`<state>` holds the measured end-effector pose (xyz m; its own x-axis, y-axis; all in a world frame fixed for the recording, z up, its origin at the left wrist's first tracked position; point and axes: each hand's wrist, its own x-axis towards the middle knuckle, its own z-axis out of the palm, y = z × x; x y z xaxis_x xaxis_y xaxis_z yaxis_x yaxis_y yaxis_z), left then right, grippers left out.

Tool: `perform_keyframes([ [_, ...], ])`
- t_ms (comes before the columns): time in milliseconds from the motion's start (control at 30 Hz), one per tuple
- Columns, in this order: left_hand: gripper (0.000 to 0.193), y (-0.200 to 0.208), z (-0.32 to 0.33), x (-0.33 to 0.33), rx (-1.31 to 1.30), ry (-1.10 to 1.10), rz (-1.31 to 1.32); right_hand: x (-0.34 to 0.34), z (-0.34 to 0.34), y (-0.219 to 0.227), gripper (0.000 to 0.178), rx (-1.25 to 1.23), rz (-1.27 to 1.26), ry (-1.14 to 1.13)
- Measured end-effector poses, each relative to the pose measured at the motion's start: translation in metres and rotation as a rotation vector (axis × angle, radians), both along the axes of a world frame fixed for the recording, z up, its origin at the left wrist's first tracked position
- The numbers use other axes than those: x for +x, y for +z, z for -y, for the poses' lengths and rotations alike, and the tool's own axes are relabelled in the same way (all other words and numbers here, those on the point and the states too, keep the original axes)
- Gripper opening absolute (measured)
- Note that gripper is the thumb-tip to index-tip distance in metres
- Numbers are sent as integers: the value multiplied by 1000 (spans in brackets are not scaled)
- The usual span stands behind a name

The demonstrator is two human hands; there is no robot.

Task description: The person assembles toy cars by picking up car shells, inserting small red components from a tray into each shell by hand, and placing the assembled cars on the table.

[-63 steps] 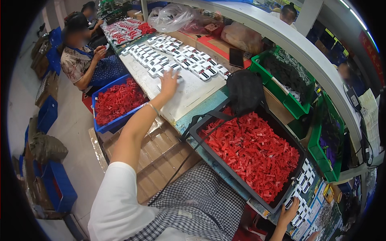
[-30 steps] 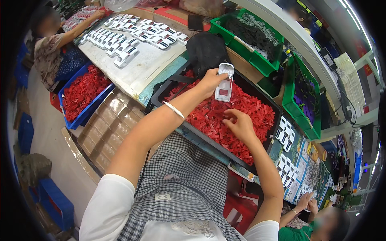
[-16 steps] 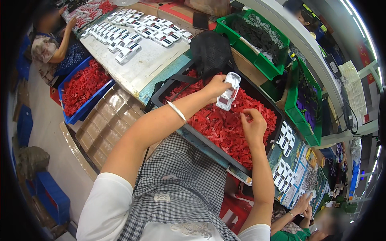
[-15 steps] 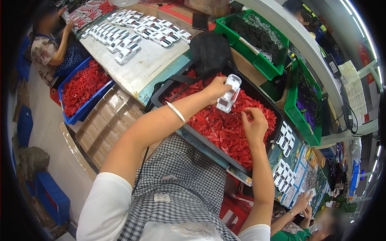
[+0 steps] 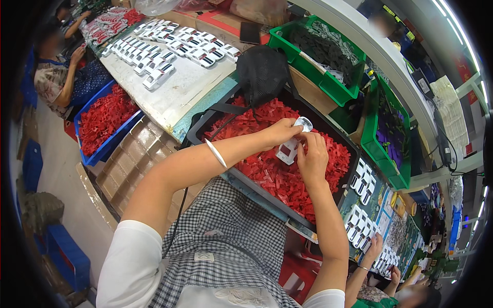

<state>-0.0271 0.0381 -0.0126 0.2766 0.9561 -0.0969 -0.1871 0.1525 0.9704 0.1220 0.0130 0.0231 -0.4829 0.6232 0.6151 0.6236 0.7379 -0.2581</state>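
Over the black tray [image 5: 257,180] of loose red plastic parts [image 5: 277,179], I hold a white toy car body [image 5: 286,153] with a dark red window area. My left hand [image 5: 280,132] is closed round its far left side. The fingers of my right hand [image 5: 314,158] are bent against its right side, close to the left fingertips. Both hands cover the middle of the car body; whether a small part sits between the right fingers is hidden.
Rows of white toy cars [image 5: 156,76] stand on the table at far left, more [image 5: 361,228] at right. A black mesh bag [image 5: 263,72] overhangs the tray. Green bins [image 5: 352,94], a blue crate [image 5: 102,154] and a brown divided tray [image 5: 136,154] surround me. Co-workers sit left and lower right.
My right hand has moved up and left onto the car body, having been apart from it. The car body now shows its white outer face. At lower right, a co-worker's hand has shifted toward the cars.
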Motion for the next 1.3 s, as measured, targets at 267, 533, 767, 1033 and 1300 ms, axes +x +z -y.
perform_keyframes([
  [267,30,5,3,3,22,-34,-2,7,-4,-4,17,-132,-57,-63],
  [533,25,5,8,6,72,-7,133,0,2,7,16,66,14,-112],
  [767,28,1,5,4,47,-29,180,-1,5,-1,17,49,-21,-96],
  [1033,24,8,8,7,81,9,248,-1,-1,3,16,50,-108,-205],
  [1300,25,14,13,7,177,-27,173,-1,-2,-3,17,69,-196,-177],
])
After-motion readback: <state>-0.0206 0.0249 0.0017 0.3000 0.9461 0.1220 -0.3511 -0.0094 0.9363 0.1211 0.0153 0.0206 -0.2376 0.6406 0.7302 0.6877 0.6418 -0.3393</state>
